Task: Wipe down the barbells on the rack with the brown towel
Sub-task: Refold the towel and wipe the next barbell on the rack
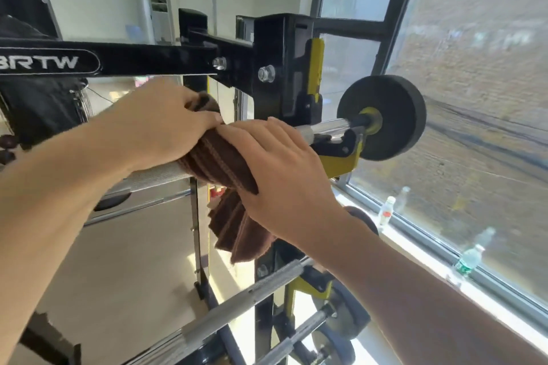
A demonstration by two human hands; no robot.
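The brown towel (pixel 219 157) is wrapped around the shaft of the top barbell (pixel 326 127), which lies on the yellow hooks of the rack (pixel 284 53). A loose end of the towel hangs down under the bar. The left hand (pixel 160 124) grips the towel from above with curled fingers, and the right hand (pixel 275 163) is closed over it just beside, the two hands touching.

The hanging end could catch on the hook or on the lower barbells (pixel 252 293) if the hands slide fast. A strong push to the right could also roll the bar in its hooks.

On the right the room is short: the hook and the black plate (pixel 385 118) are near. To the left the bare shaft (pixel 154 178) gives more free way. Bottles (pixel 471 258) stand on the window sill, well apart.
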